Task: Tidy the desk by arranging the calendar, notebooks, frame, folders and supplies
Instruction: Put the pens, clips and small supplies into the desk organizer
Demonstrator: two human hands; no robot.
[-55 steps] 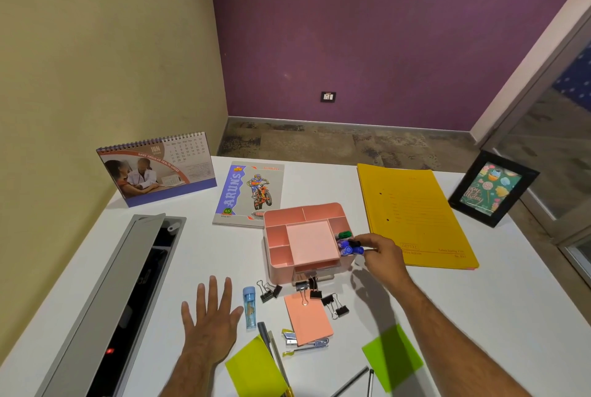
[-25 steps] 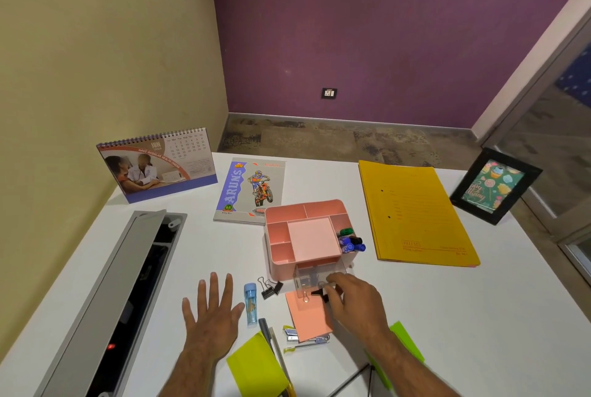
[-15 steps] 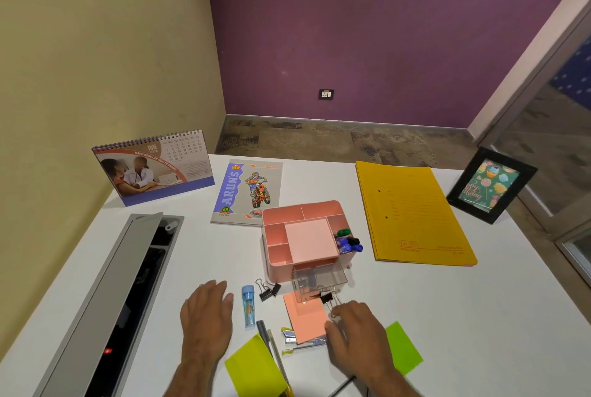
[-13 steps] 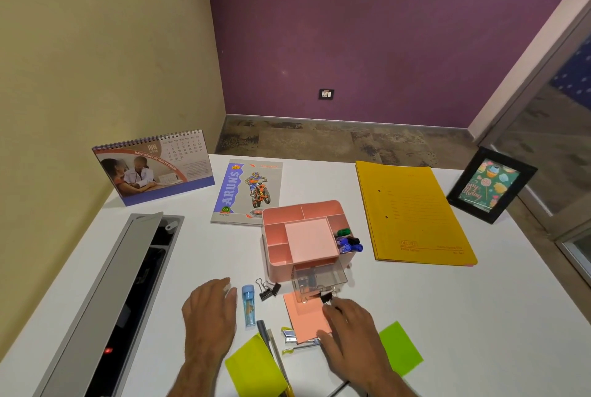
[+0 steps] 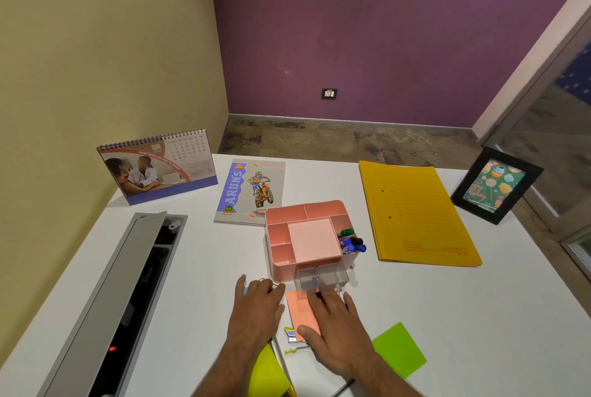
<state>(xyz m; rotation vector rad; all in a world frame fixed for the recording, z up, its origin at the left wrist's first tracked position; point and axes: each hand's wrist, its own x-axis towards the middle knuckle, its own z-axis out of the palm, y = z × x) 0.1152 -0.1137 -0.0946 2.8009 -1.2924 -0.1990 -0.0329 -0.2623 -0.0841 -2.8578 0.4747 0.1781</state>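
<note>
A pink desk organizer (image 5: pixel 279 238) stands mid-desk with markers (image 5: pixel 351 241) in its right slot and its clear drawer (image 5: pixel 323 278) pulled out. My right hand (image 5: pixel 335 329) lies palm down over a pink sticky pad (image 5: pixel 299 310), its straight fingertips touching a black binder clip (image 5: pixel 318 294) just in front of the drawer. My left hand (image 5: pixel 256 307) covers the blue tube and other binder clips left of the pad; its fingertips bend down and hide what lies under them. The calendar (image 5: pixel 156 169), notebook (image 5: pixel 249 192), yellow folders (image 5: pixel 415 214) and picture frame (image 5: pixel 497 185) line the far edge.
An open grey cable tray (image 5: pixel 128 300) runs along the desk's left side. A green sticky note (image 5: pixel 398 348) lies right of my right wrist, and a yellow-green one (image 5: pixel 267 374) with pens (image 5: pixel 284 364) and a small stapler (image 5: pixel 292 337) sits between my forearms.
My right hand left the markers, came down to the clips in front of the now-open drawer and rests on the pink pad. My left hand slid forward-right over the blue tube and clips.
</note>
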